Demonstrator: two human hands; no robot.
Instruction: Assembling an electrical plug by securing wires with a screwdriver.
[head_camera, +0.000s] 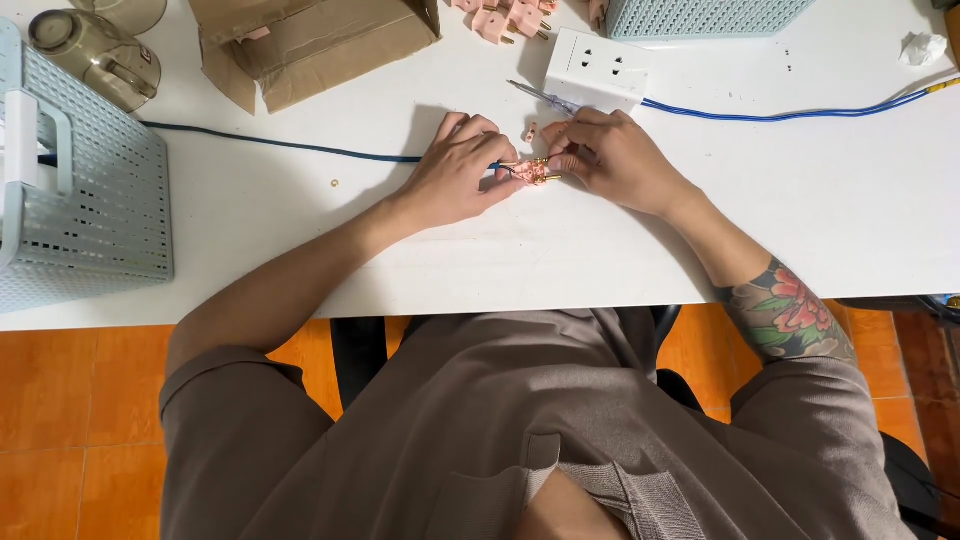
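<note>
From my remote seat, the dark cable (270, 143) ran in from the left to the pink plug (537, 172), which lay opened on the white table (800, 220). I judged the wiring partway done, its cover still off. My left hand (462, 172) pinched the cable end at the plug; my right hand (612, 160) was closed around a screwdriver (540, 96) and touched the plug.
</note>
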